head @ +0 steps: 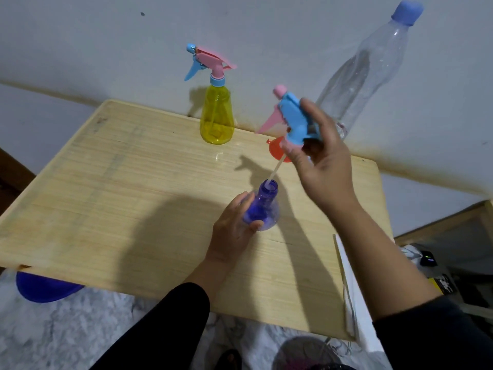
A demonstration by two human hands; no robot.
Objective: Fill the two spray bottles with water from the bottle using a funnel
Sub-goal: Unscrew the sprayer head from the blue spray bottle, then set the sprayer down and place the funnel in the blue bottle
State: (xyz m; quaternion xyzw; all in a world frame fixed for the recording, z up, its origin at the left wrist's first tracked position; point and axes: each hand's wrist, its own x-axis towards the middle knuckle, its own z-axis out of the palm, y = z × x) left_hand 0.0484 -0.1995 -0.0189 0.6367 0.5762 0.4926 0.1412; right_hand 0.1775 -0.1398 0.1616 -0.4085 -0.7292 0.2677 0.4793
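My left hand (234,231) grips the blue spray bottle (262,209), which stands open-necked near the middle of the wooden table (133,182). My right hand (322,161) holds that bottle's blue and pink spray head (293,116) above it; the tip of its white dip tube (276,169) is still at the bottle's neck. A yellow spray bottle (216,113) with its pink and blue head on stands at the table's far edge. The red funnel (278,152) lies on the table, partly hidden behind my right hand. The clear water bottle (365,70) with a blue cap stands at the back right.
A white wall runs right behind the table. A white flat object (349,284) lies at the table's right edge. A blue round thing (45,288) shows under the table's left front corner. Clutter sits on the floor at the right.
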